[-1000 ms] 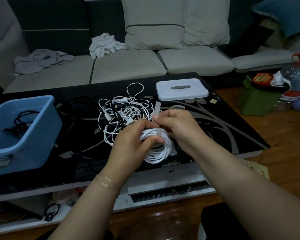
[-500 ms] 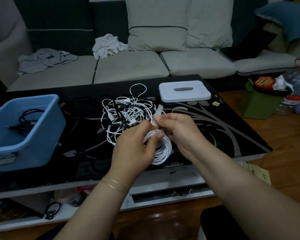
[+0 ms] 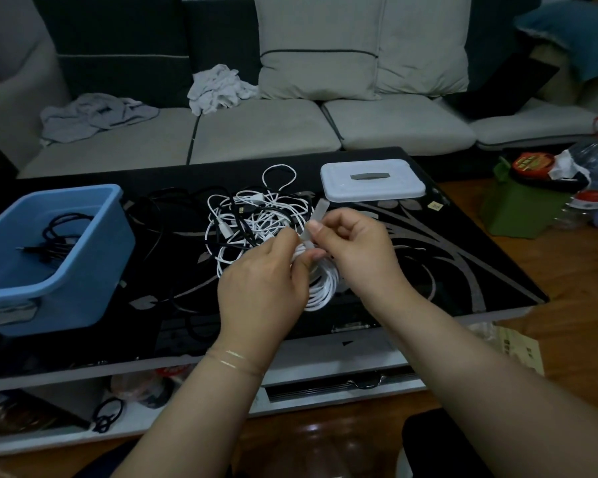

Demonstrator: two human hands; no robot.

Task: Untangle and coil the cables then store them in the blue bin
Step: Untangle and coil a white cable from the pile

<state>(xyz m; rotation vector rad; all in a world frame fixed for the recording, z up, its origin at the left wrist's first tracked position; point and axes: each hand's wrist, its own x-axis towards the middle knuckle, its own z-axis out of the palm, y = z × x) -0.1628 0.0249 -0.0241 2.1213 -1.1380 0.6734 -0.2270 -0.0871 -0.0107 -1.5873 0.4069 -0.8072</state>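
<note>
Above the middle of the black glass table (image 3: 446, 270), my left hand (image 3: 263, 288) grips a coiled white cable (image 3: 321, 288). My right hand (image 3: 356, 250) pinches the coil's plug end (image 3: 316, 215), which sticks up between my fingers. Behind my hands lies a tangle of white cables (image 3: 252, 222), with black cables (image 3: 166, 208) to its left. The blue bin (image 3: 83, 270) stands at the table's left and holds a coiled black cable (image 3: 56, 243).
A white lidded box (image 3: 372, 182) sits at the table's back right. A grey sofa (image 3: 263, 132) with cushions and crumpled cloths runs behind the table. A green bin (image 3: 522, 208) and bottles stand on the wooden floor at right. Clutter fills the shelf below the tabletop.
Both hands have risen slightly with the white coil. The right hand has drawn the plug end upward over the coil.
</note>
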